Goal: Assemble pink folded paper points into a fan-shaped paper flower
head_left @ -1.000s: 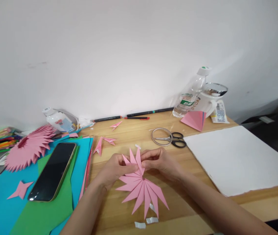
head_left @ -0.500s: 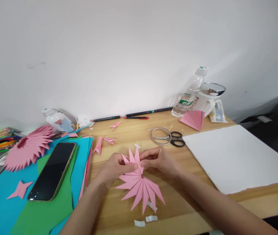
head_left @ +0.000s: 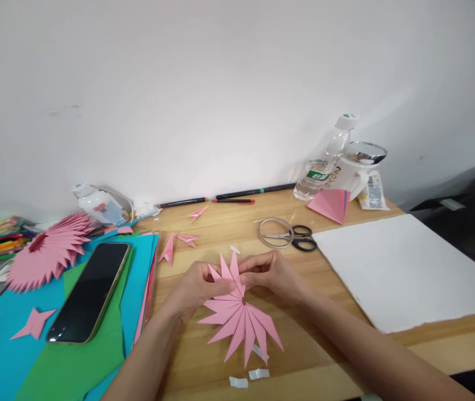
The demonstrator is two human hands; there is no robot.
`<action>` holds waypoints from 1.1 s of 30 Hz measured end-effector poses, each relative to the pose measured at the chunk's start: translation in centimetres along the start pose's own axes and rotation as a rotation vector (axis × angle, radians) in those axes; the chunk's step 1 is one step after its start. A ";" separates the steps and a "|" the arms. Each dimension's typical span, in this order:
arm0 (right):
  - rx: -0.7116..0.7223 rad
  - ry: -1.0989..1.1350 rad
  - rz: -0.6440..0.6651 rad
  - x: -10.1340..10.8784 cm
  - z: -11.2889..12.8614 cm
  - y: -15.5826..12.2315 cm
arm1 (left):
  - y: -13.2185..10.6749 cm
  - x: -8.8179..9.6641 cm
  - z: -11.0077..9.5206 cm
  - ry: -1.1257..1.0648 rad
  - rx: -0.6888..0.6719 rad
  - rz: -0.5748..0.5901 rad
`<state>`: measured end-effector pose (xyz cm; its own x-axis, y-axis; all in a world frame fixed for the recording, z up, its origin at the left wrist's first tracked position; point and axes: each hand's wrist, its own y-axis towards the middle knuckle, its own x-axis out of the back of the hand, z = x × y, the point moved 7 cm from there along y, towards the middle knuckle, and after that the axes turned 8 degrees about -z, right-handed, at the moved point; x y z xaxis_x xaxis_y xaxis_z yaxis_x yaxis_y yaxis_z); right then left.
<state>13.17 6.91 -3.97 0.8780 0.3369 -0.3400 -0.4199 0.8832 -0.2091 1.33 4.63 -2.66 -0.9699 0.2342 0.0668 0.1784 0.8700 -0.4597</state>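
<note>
A pink folded-paper flower (head_left: 243, 328) with pointed petals fans out between my hands, just over the wooden table (head_left: 313, 345). My left hand (head_left: 198, 287) pinches its upper left petals, thumb on top. On the other side, my right hand (head_left: 273, 273) has thumb and fingers closed on the edge of an upper petal. A gap in the ring of petals shows at the right, below my right hand. Small pieces of white tape (head_left: 238, 382) lie near the flower's lower tips, and one more bit sits above it. Loose pink folded pieces (head_left: 170, 248) rest beyond my left hand.
Scissors (head_left: 302, 238) and a tape ring (head_left: 267, 236) lie ahead of my right hand. A white board (head_left: 408, 273) is at right. Bottle (head_left: 321, 161) and mug (head_left: 357, 172) stand by the wall. At left, a phone (head_left: 91, 292) lies on coloured paper (head_left: 7, 340) near a larger pink fan (head_left: 49, 253).
Almost nothing differs. Both hands keep the same pinch on the flower, and the whole view has shifted very slightly.
</note>
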 end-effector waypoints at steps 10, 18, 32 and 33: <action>-0.006 0.045 -0.016 0.3 0.3 0.0 | 0.2 0.7 0.3 -0.007 -0.015 -0.089; 0.039 0.024 -0.010 0.2 0.4 0.0 | 0.2 0.5 0.3 0.017 -0.030 -0.070; 0.059 -0.006 -0.011 -0.1 0.5 0.0 | 0.2 0.7 0.6 0.055 -0.024 -0.082; 0.058 -0.009 -0.011 -0.1 0.4 0.0 | 0.2 0.7 0.7 0.054 -0.017 -0.084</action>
<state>13.20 6.99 -3.59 0.8848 0.3296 -0.3293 -0.3962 0.9042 -0.1596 0.59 4.68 -3.30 -0.9712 0.1829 0.1525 0.1002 0.8947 -0.4354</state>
